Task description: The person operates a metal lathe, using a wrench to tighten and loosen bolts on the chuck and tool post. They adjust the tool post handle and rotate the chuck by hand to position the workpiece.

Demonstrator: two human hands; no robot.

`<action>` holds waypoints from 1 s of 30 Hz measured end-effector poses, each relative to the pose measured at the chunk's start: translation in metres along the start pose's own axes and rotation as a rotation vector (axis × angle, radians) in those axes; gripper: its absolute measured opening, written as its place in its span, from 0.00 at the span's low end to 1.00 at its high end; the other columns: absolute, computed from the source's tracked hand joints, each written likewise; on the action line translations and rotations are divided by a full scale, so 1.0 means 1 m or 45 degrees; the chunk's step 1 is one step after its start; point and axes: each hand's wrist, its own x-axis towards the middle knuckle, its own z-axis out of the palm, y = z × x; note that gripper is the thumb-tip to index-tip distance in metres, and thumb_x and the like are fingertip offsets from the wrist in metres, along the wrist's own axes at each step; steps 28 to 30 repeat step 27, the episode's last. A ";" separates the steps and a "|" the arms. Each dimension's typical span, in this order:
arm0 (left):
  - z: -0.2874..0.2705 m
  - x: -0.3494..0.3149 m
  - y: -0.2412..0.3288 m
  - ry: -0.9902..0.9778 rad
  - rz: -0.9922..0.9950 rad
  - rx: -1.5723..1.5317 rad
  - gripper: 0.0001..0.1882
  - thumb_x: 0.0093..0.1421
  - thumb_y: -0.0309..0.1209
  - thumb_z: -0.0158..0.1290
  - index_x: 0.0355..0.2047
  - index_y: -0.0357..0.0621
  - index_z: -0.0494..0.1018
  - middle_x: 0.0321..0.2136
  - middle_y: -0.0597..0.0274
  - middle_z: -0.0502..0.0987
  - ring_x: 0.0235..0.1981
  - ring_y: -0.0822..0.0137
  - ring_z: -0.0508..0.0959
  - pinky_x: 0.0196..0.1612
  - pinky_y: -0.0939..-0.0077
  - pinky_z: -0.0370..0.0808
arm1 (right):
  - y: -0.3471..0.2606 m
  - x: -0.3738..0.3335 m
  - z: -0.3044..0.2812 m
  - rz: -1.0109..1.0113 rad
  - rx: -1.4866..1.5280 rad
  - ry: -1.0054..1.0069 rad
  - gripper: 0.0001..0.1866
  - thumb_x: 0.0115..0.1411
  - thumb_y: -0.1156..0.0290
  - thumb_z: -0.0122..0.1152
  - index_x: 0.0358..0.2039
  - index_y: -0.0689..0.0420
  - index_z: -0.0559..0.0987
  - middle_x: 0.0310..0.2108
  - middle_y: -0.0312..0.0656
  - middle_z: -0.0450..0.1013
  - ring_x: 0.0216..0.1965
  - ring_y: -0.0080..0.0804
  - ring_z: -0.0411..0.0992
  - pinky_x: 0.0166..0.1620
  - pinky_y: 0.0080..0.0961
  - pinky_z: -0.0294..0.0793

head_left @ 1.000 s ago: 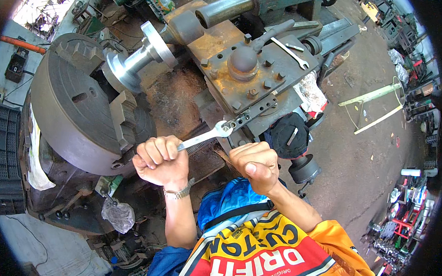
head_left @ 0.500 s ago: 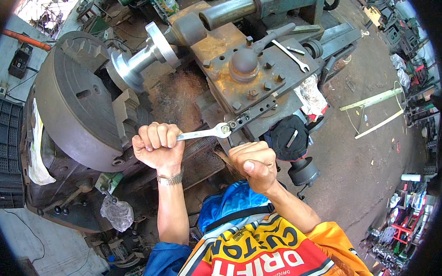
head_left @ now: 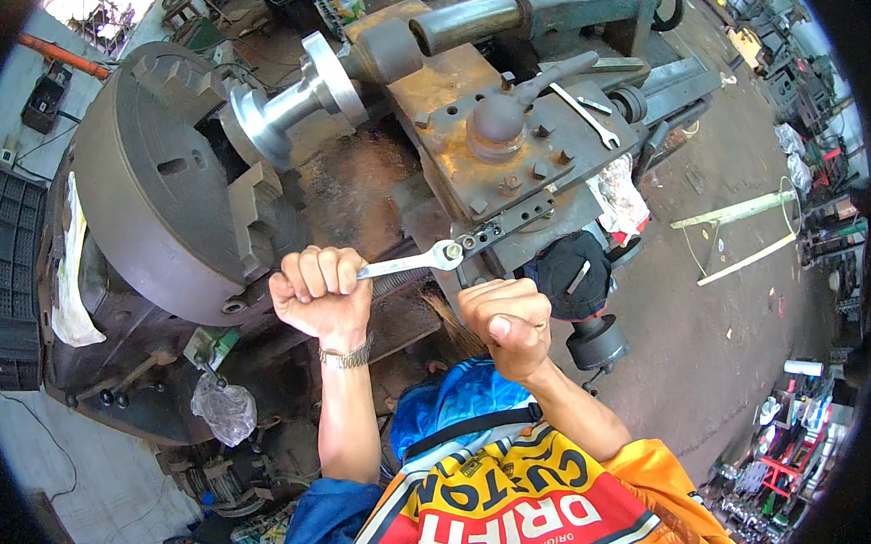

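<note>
My left hand (head_left: 322, 294), a watch on its wrist, is closed round the shank of a silver combination wrench (head_left: 401, 264). The wrench's ring end sits over a bolt on a dark drilled bar (head_left: 509, 220), which juts from the lathe's square tool post (head_left: 497, 137). Just right of that ring end, my right hand (head_left: 508, 320) is closed in a fist; what its fingers hold, if anything, is hidden. Left of the post, the big lathe chuck (head_left: 154, 198) stands with a shiny flanged metal workpiece (head_left: 291, 117) between it and the tailstock (head_left: 468, 23).
A second wrench (head_left: 586, 117) lies on the tool post, by its lever (head_left: 554, 76). White rag (head_left: 617, 198) and a black cloth (head_left: 568, 274) are right of it. A clear plastic bag (head_left: 223, 409) hangs near the lathe levers. Tools (head_left: 791, 448) crowd the floor at far right.
The whole view has shifted slightly, moving the lathe a little to the right in the picture. Both hands keep their grips, and the wrench stays on the bolt.
</note>
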 end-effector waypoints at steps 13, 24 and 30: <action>0.001 -0.005 -0.006 0.032 0.087 0.091 0.17 0.49 0.27 0.46 0.08 0.52 0.52 0.07 0.71 0.49 0.11 0.74 0.46 0.15 0.75 0.46 | 0.000 -0.001 -0.001 0.011 -0.006 0.022 0.24 0.60 0.63 0.51 0.13 0.62 0.58 0.12 0.41 0.51 0.13 0.34 0.52 0.21 0.33 0.50; 0.015 -0.041 -0.021 0.140 0.365 0.345 0.18 0.54 0.33 0.44 0.10 0.51 0.53 0.08 0.68 0.51 0.13 0.71 0.50 0.20 0.72 0.50 | 0.003 -0.001 0.000 -0.016 0.007 0.011 0.25 0.61 0.63 0.52 0.12 0.62 0.58 0.12 0.41 0.52 0.13 0.35 0.52 0.21 0.34 0.50; 0.028 -0.052 -0.029 -0.058 0.367 0.633 0.19 0.56 0.34 0.43 0.10 0.52 0.54 0.08 0.69 0.52 0.14 0.72 0.50 0.21 0.72 0.50 | 0.003 -0.001 0.001 -0.033 0.034 0.018 0.24 0.60 0.63 0.53 0.12 0.61 0.59 0.12 0.41 0.52 0.13 0.35 0.53 0.20 0.34 0.51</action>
